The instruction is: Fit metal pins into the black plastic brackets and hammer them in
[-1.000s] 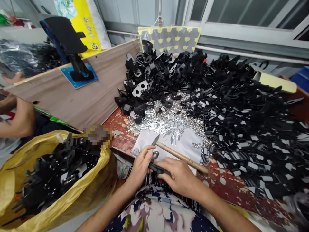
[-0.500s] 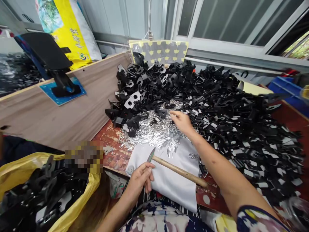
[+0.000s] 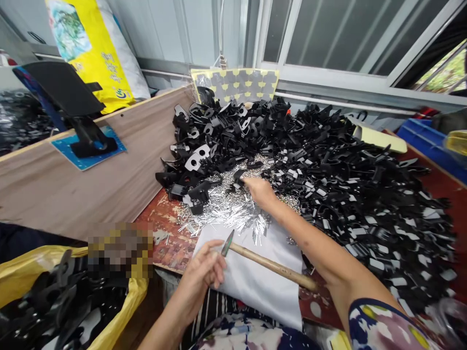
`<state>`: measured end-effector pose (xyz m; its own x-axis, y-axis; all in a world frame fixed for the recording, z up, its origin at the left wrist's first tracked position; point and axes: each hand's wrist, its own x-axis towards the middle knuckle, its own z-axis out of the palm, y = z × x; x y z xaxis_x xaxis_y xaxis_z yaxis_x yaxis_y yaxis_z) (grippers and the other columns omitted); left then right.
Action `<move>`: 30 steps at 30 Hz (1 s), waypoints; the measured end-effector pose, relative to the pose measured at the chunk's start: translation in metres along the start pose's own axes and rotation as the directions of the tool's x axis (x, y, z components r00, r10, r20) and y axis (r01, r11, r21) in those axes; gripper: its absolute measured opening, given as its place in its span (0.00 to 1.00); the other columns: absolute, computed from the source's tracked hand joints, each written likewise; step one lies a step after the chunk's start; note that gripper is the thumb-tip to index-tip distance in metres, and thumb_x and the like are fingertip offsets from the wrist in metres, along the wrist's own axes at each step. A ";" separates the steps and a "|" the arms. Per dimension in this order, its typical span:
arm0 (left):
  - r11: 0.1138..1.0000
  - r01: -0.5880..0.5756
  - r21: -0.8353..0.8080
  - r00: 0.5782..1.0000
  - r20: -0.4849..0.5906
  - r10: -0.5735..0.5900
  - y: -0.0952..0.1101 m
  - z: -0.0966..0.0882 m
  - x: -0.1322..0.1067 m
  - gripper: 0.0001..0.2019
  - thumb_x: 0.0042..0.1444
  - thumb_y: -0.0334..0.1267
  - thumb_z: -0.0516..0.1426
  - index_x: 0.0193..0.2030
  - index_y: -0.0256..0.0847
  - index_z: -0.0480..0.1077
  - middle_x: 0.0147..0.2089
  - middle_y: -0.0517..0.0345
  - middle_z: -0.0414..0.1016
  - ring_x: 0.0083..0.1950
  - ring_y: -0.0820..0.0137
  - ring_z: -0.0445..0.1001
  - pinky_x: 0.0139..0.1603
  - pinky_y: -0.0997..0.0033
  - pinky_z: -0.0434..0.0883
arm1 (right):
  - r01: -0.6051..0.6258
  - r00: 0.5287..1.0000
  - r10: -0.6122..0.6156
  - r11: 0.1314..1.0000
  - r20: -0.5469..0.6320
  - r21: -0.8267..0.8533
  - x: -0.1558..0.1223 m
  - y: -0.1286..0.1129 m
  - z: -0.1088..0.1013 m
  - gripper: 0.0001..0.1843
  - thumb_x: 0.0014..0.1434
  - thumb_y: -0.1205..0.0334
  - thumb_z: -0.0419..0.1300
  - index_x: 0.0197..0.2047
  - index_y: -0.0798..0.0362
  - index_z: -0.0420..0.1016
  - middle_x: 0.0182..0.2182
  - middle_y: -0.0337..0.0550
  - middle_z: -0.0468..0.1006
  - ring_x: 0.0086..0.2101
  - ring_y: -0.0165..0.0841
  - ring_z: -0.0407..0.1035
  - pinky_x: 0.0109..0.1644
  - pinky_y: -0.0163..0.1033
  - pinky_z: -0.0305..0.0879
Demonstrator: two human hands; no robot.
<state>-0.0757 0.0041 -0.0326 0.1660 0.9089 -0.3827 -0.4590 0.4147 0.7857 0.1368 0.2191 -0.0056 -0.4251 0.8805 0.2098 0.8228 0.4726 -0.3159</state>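
Note:
My right hand (image 3: 260, 190) reaches over the heap of thin silvery metal pins (image 3: 226, 210), its fingers closed on the edge of a black plastic part (image 3: 238, 179). Loosely curled, with the fingers apart, my left hand (image 3: 205, 266) hovers beside the head of a hammer (image 3: 273, 265) and holds nothing visible. The hammer lies on a pale grey cloth (image 3: 255, 291), its wooden handle pointing to the lower right. Behind and to the right of the pins spreads a large pile of black plastic parts (image 3: 328, 170), several with light grey tabs.
A wooden board (image 3: 146, 146) walls off the table's left side, with a black stand-like piece (image 3: 91, 138) on it. At lower left a yellow bag (image 3: 140, 287) holds more black parts. A blue crate (image 3: 430, 141) stands at the far right.
My right hand has moved left and slightly down onto the black plastic part, which now stands tilted. My left hand has shifted left, its fingers loosening. The whole view has shifted slightly.

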 end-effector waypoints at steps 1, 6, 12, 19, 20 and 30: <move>0.998 -0.020 -0.054 1.000 -0.016 0.019 0.006 0.002 0.001 0.27 0.58 0.51 0.66 0.61 0.44 0.68 0.37 0.55 0.78 0.29 0.72 0.74 0.24 0.78 0.69 | 0.087 0.996 -0.088 0.996 0.015 0.018 -0.020 -0.012 0.001 0.20 0.68 0.73 0.52 0.56 0.48 0.79 0.48 0.45 0.84 0.49 0.35 0.77 0.56 0.42 0.71; 0.988 0.022 -0.151 0.999 -0.042 -0.029 0.012 0.009 0.006 0.22 0.54 0.49 0.70 0.52 0.41 0.76 0.47 0.51 0.77 0.38 0.67 0.77 0.29 0.74 0.74 | 0.656 0.745 -0.664 0.714 -0.063 0.245 -0.099 -0.066 0.015 0.10 0.69 0.65 0.58 0.49 0.47 0.81 0.45 0.42 0.85 0.47 0.32 0.77 0.54 0.42 0.74; 0.988 0.055 -0.147 0.991 -0.112 -0.072 -0.001 0.004 -0.003 0.16 0.51 0.47 0.72 0.33 0.35 0.79 0.35 0.54 0.74 0.36 0.70 0.72 0.30 0.76 0.72 | -0.040 0.995 0.022 0.984 0.101 0.176 -0.040 -0.010 -0.028 0.13 0.70 0.59 0.57 0.52 0.38 0.82 0.44 0.35 0.85 0.44 0.29 0.78 0.53 0.41 0.74; 0.996 0.087 0.009 0.994 -0.060 -0.086 -0.004 0.009 -0.020 0.18 0.53 0.54 0.68 0.34 0.38 0.81 0.38 0.50 0.76 0.39 0.64 0.71 0.34 0.70 0.71 | -0.423 0.906 0.424 0.903 -0.007 -0.074 0.045 0.067 -0.043 0.18 0.70 0.56 0.60 0.57 0.58 0.74 0.54 0.56 0.77 0.52 0.42 0.73 0.57 0.52 0.72; 0.995 0.085 0.061 0.994 -0.069 -0.081 -0.004 0.008 -0.022 0.18 0.53 0.54 0.68 0.35 0.39 0.82 0.41 0.49 0.77 0.40 0.63 0.71 0.36 0.69 0.71 | -0.433 0.901 0.434 0.897 -0.005 -0.087 0.046 0.070 -0.040 0.20 0.68 0.54 0.62 0.58 0.57 0.73 0.55 0.53 0.75 0.51 0.41 0.73 0.55 0.52 0.73; 0.907 -0.040 0.419 0.993 -0.084 0.082 -0.006 0.001 -0.021 0.23 0.50 0.58 0.67 0.18 0.41 0.73 0.52 0.49 0.74 0.66 0.51 0.62 0.62 0.63 0.67 | -0.264 0.947 0.260 0.964 -0.190 0.002 -0.053 0.032 -0.051 0.19 0.71 0.65 0.49 0.57 0.51 0.77 0.50 0.47 0.82 0.51 0.40 0.74 0.59 0.47 0.67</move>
<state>-0.0760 -0.0176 -0.0284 0.0534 0.9328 -0.3563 -0.0567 0.3591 0.9316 0.2052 0.1858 0.0201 -0.1171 0.9490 0.2929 0.9051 0.2233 -0.3619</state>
